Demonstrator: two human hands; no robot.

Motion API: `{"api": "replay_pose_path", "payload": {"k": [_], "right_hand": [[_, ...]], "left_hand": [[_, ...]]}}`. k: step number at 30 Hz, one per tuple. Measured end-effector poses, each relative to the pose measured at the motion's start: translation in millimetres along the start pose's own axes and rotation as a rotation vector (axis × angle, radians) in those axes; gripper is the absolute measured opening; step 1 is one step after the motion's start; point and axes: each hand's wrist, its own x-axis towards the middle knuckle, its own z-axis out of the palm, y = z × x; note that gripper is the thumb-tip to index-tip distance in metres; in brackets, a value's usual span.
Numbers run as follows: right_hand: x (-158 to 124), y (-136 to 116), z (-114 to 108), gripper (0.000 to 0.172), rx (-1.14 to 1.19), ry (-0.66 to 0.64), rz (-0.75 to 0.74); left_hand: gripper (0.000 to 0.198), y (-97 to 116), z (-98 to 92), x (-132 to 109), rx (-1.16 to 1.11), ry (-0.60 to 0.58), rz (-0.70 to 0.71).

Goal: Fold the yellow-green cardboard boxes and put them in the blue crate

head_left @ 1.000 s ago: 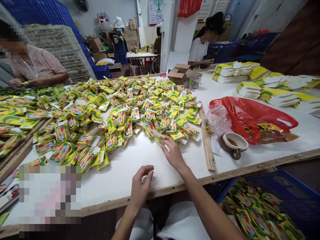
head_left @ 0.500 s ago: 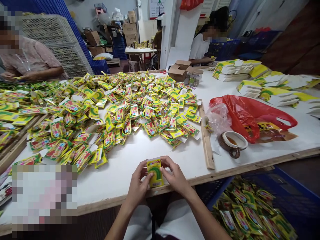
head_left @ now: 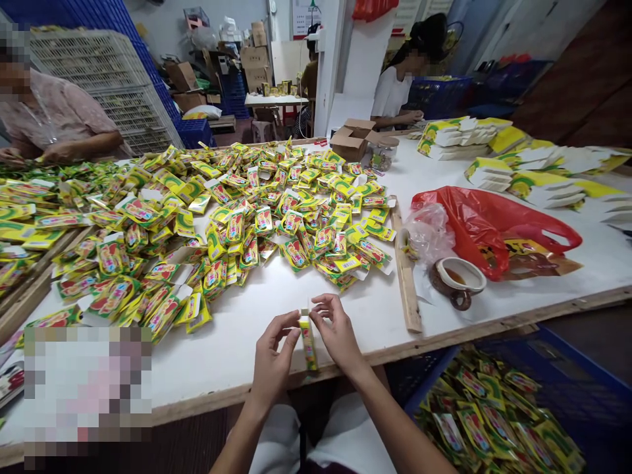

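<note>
A long white table (head_left: 237, 362) edged in wood fills a workroom, much of its surface under a loose heap of yellow-and-green cartons (head_left: 236, 226). At lower right, below the table's edge, a blue crate (head_left: 573, 368) holds many more printed packs (head_left: 476, 424). Across the table at left sits a person in a pale patterned top (head_left: 79, 115); at the far side, right of the pillar, another person in a white shirt (head_left: 391, 92) bends over the work surface. Stacks of flat yellow-and-white card (head_left: 461, 139) lie along the right side, behind a red plastic bag (head_left: 469, 220). An open cardboard box (head_left: 349, 143) rests near the table's far edge, and a wooden strip (head_left: 407, 296) lies between the heap and a brown mug (head_left: 439, 283). In the foreground, the left hand (head_left: 276, 349) curls its thumb and forefinger, narrowly parted, against one side of a small carton (head_left: 309, 345) at the table's near edge. The right hand (head_left: 340, 336) brings narrowed fingertips to the carton's upper end; whether they grip it cannot be told. The carton stands roughly upright between the hands, its narrow printed side toward the camera.
</note>
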Motion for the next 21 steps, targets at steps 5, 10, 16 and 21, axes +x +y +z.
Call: {"api": "replay_pose_path", "payload": {"k": [5,10,16,21], "right_hand": [[-10.1,-2.7,-1.2,0.024,0.127,-0.174,0.083],[-21.9,-0.6,-1.6,0.037,0.314,-0.078,0.095],[-16.6,2.4,-7.7,0.013,0.108,-0.148,0.038],[-5.2,-1.6,-10.3,0.012,-0.05,-0.165,-0.034]], "left_hand": [[0.02,-3.7,9.8,-3.3,0.144,0.108,0.079],[0.043,-8.4,16.7,-0.6,-0.166,0.158,0.003],[0.016,-5.5,4.0,4.0,-0.057,0.037,-0.039],[0.018,-6.6,-3.9,7.8,0.01,0.029,-0.041]]}}
